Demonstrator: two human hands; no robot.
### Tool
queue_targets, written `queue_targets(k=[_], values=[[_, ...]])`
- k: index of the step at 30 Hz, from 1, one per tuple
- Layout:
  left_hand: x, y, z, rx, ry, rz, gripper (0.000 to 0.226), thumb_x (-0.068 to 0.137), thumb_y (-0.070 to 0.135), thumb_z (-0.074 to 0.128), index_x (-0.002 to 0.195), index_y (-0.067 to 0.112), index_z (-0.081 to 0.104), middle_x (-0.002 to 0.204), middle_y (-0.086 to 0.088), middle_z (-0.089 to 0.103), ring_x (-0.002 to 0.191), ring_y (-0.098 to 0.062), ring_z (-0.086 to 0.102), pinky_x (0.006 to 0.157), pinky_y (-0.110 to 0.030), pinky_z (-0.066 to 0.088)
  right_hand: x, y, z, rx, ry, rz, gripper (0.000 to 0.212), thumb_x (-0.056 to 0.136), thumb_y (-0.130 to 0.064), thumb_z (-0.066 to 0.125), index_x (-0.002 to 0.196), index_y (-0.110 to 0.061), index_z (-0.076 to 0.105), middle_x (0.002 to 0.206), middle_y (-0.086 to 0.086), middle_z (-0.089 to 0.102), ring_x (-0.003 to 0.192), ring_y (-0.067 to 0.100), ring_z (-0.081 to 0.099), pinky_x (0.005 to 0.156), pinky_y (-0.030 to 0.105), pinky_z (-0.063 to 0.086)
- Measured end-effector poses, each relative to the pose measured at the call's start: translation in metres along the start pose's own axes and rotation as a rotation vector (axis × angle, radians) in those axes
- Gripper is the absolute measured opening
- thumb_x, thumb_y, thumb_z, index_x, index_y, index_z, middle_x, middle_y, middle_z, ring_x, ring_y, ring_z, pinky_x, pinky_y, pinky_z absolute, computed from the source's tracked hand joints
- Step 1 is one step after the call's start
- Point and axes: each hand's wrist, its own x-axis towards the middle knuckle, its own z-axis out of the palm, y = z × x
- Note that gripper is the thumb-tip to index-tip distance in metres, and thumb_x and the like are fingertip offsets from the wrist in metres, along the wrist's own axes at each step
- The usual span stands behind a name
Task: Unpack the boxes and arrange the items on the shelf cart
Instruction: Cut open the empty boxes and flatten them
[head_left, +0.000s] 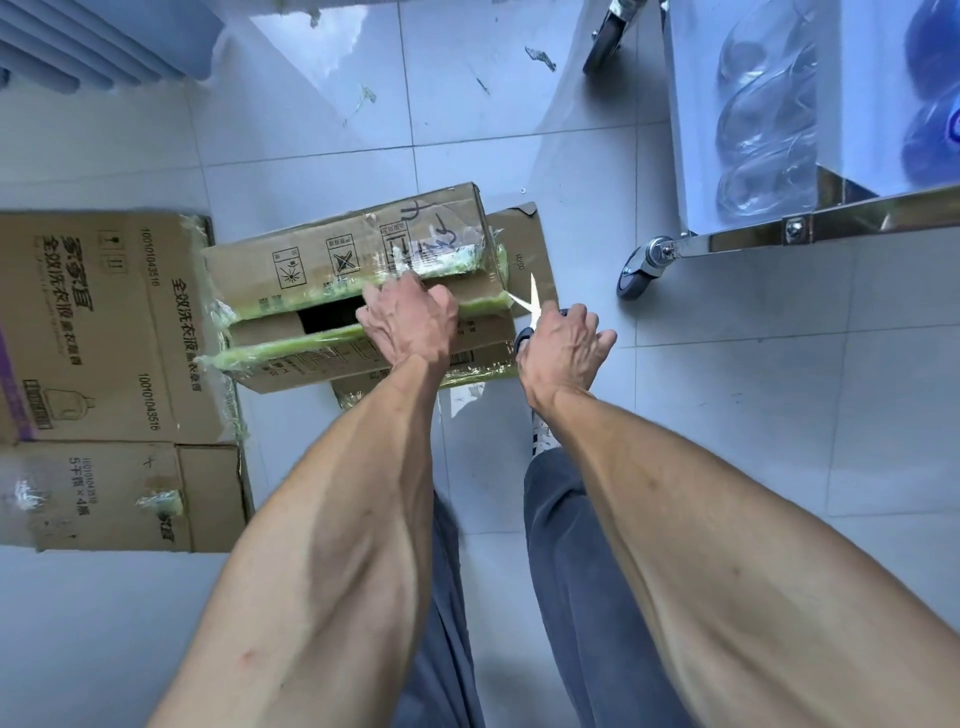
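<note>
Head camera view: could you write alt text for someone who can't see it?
A person's left hand pulls at a taped cardboard box on a tiled floor while the right hand holds open scissors. Another box lies left; a wheeled cart stands right.

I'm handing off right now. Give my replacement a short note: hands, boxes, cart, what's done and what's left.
Left hand: grip on a top flap of the middle box, at the opened seam.
Right hand: holds scissors, blades open at the box's right end.
Done: tape cut, flaps parting.
Left: open fully, unpack; sealed box on the left remains. Shelf cart stands upper right.
</note>
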Motion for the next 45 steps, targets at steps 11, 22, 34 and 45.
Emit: queue_targets(k=[11,22,34,45], values=[[-0.045,-0.032,0.012,-0.116,-0.554,-0.109,0.017,0.088,0.017,0.050,0.094,0.010,0.063,0.097,-0.010,0.064,0.099,-0.029,0.063,0.074,-0.028,0.046,-0.017,-0.005,-0.007,0.303,0.161,0.080,0.014,0.089,-0.026,0.065,0.090,-0.012,0.062,0.075,0.010,0.061,0.066,0.030,0.051,0.062,0.029,0.034],[-0.049,-0.094,0.006,-1.075,-0.415,-0.705,0.021,0.087,0.011,0.051,0.072,0.006,0.066,0.069,-0.014,0.065,0.056,-0.025,0.059,0.060,-0.027,0.049,-0.058,-0.036,0.009,0.316,-0.090,-0.044,0.021,0.091,-0.016,0.053,0.079,-0.002,0.062,0.062,0.010,0.051,0.075,0.033,0.058,0.043,0.021,0.024],[-0.073,-0.188,-0.017,-1.239,-0.431,-0.694,0.015,0.074,0.013,0.070,0.063,0.010,0.061,0.056,-0.009,0.060,0.040,-0.020,0.049,0.039,-0.019,0.036,-0.165,-0.108,0.036,-0.027,-0.132,-0.615,0.013,0.088,-0.005,0.055,0.078,-0.010,0.062,0.067,0.011,0.055,0.060,0.029,0.048,0.053,0.029,0.031],[-0.177,-0.307,0.050,-1.421,-0.065,-1.174,0.017,0.085,0.013,0.056,0.069,0.010,0.060,0.076,-0.010,0.068,0.080,-0.032,0.063,0.063,-0.031,0.045,-0.263,-0.116,0.113,-0.263,-0.301,-0.916,0.033,0.089,0.000,0.045,0.119,-0.007,0.055,0.116,0.014,0.055,0.109,0.033,0.050,0.082,0.033,0.038]])
